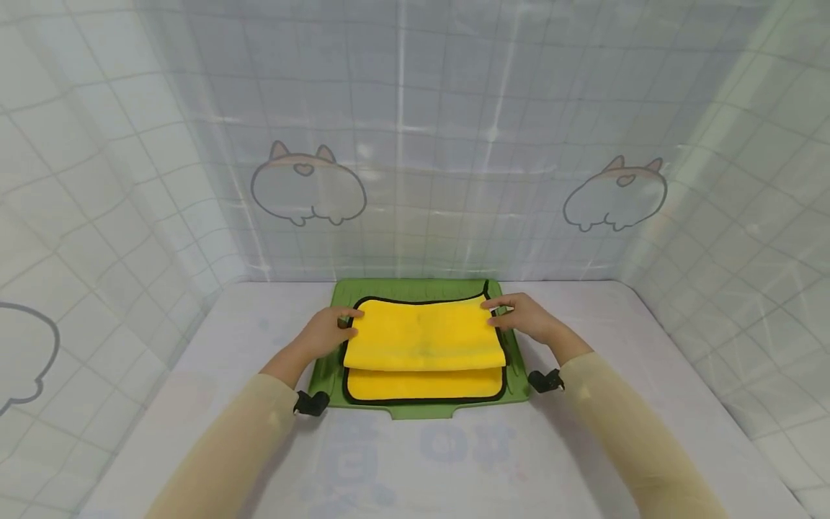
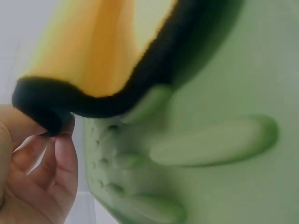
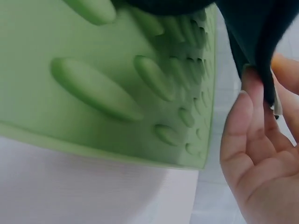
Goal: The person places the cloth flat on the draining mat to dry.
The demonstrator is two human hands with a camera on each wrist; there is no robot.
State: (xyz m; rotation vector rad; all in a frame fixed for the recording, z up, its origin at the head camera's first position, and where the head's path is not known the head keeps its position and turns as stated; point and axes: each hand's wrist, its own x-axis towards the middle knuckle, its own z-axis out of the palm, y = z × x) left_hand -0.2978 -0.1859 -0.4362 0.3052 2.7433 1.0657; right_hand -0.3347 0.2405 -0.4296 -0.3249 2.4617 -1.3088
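Note:
A yellow cloth with black edging lies folded over itself on a green tray; the upper layer ends short of the lower one at the near side. My left hand pinches the cloth at its left edge. In the left wrist view, thumb and fingers meet at the black border, which bends down there. At the far right corner, my right hand holds the other edge. The right wrist view shows its fingers pinching the dark edging, lifted off the tray.
Raised oval bumps cover the tray, which has a tab at its near edge. Beneath it is a white covered table. Tile-patterned sheets with cartoon drawings close off the back and both sides.

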